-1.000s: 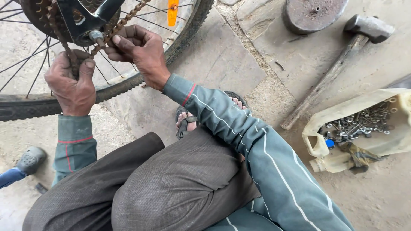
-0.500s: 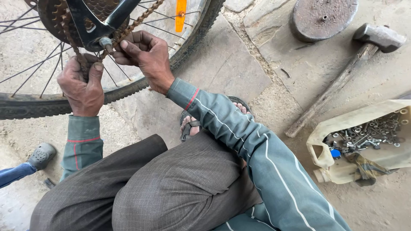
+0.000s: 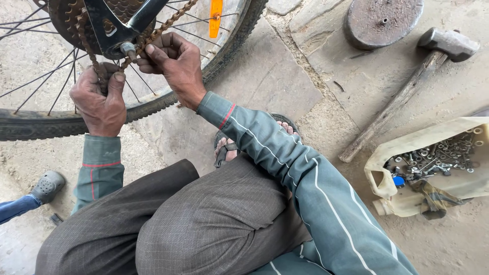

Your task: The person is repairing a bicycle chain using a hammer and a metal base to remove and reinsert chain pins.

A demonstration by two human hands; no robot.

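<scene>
A bicycle rear wheel (image 3: 153, 102) with a black tyre and thin spokes fills the top left. A rusty chain (image 3: 170, 20) runs around its sprocket (image 3: 69, 15) by the black frame end and axle nut (image 3: 128, 49). My left hand (image 3: 99, 99) is closed around the hanging part of the chain, below the sprocket. My right hand (image 3: 173, 63) grips the chain just right of the axle nut, fingers curled over it. An orange reflector (image 3: 216, 11) sits on the spokes.
A hammer (image 3: 407, 86) with a wooden handle lies on the stone ground at right, beside a round metal weight (image 3: 382, 20). A cut plastic can (image 3: 407, 153) holds several nuts and bolts. Another person's grey shoe (image 3: 47, 186) is at the left edge. My sandalled foot (image 3: 229, 147) rests centre.
The view has shifted a little, so the wheel sits lower and further right. Both hands keep hold of the chain, the left one now lower under the sprocket.
</scene>
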